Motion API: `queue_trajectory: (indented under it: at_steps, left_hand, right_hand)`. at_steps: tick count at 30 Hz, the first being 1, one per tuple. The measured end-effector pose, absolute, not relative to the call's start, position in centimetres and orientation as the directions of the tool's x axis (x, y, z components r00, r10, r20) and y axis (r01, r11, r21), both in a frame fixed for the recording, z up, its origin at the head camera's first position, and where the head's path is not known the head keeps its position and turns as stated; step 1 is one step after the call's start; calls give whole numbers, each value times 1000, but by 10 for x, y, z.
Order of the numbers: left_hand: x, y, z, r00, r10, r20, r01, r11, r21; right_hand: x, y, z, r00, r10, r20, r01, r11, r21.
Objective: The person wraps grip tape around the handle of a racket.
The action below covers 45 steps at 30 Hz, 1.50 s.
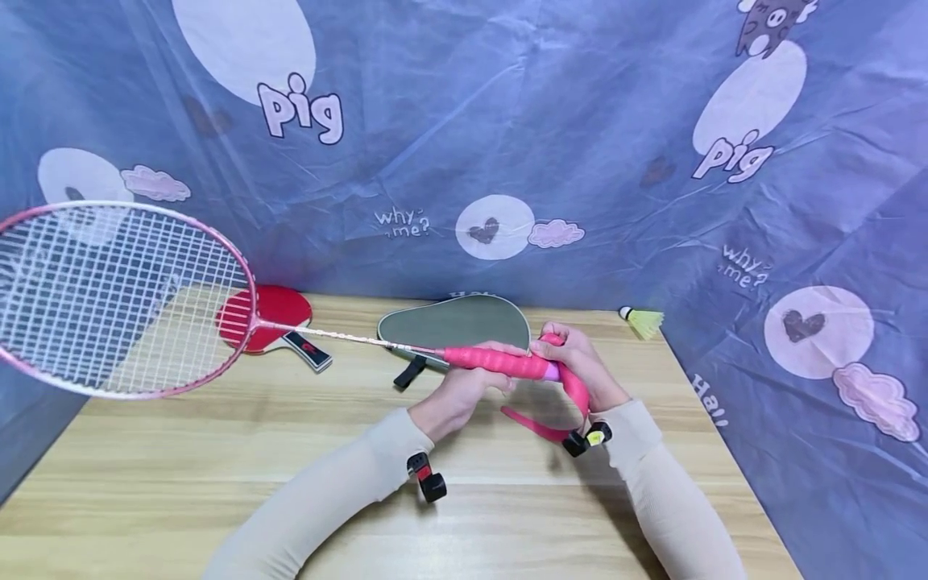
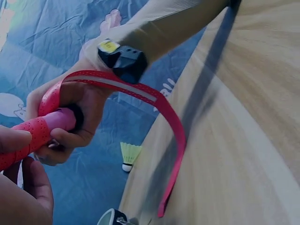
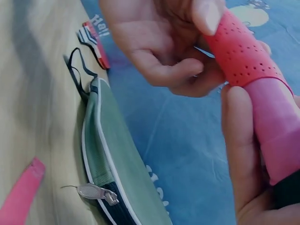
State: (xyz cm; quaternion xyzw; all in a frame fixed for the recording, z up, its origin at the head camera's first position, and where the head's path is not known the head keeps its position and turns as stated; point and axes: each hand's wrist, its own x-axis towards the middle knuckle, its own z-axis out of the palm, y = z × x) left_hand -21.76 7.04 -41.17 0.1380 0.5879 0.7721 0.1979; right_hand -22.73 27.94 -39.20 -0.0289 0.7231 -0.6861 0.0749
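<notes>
A badminton racket is held up above the table, its strung head toward the left. Pinkish-red perforated grip tape is wound in ridges along the handle. My left hand holds the wrapped part, thumb on the tape in the right wrist view. At the butt end, my right hand curls its fingers round the handle, where a lilac section shows bare of tape. From the wrapping, the tape's loose tail loops over the right hand and hangs down beside it.
Behind the hands lies a green zippered racket case with a black strap. A red table tennis paddle rests left of it, partly behind the racket head. A yellow shuttlecock lies at the back right, near the blue printed cloth.
</notes>
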Motion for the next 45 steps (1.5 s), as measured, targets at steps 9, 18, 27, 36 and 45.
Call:
queue_trajectory:
  at_steps: [9, 18, 27, 36, 45]
  left_hand:
    - [-212, 77, -408, -917, 398, -21, -172, -347, 922]
    - [-212, 82, -407, -943, 317, -97, -268, -557, 786]
    - [-212, 77, -410, -927, 369, -71, -252, -469, 846]
    - [-212, 75, -408, -941, 332, -70, -208, -403, 891]
    - [-212, 72, -404, -925, 379, -14, -150, -330, 932]
  right_hand:
    - [-224, 268, -394, -998, 24, 63, -62, 17, -998]
    - [-221, 261, -387, -963, 79, 258, -239, 195, -951]
    - [-222, 282, -383, -975, -126, 185, -209, 217, -954]
    - [-226, 289, -382, -978, -176, 115, -157, 245, -957]
    - [-229, 293, -384, -979, -201, 24, -58, 169, -984]
